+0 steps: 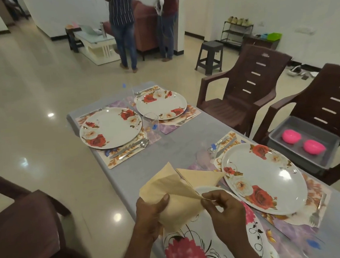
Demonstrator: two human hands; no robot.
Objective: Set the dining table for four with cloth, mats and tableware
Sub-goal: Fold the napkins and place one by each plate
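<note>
Beige napkin (177, 192) held over near plate (255, 230): left hand (150, 216) grips its left side, thumb on top; right hand (222, 211) fingertips pinch its right corner

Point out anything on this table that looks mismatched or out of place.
The nearest plate carries a pink flower print, unlike the three red-rose plates, such as the near right one. Nothing looks spilled or broken. Both hands, left and right, hold beige napkins.

- Glossy cream floor tiles (25, 84) mirror ceiling lights beneath white walls (277, 4).
- Brown plastic chairs (244, 92) line the right side.
- A dark stool (210, 57) stands near a shoe rack (236, 32).
</note>
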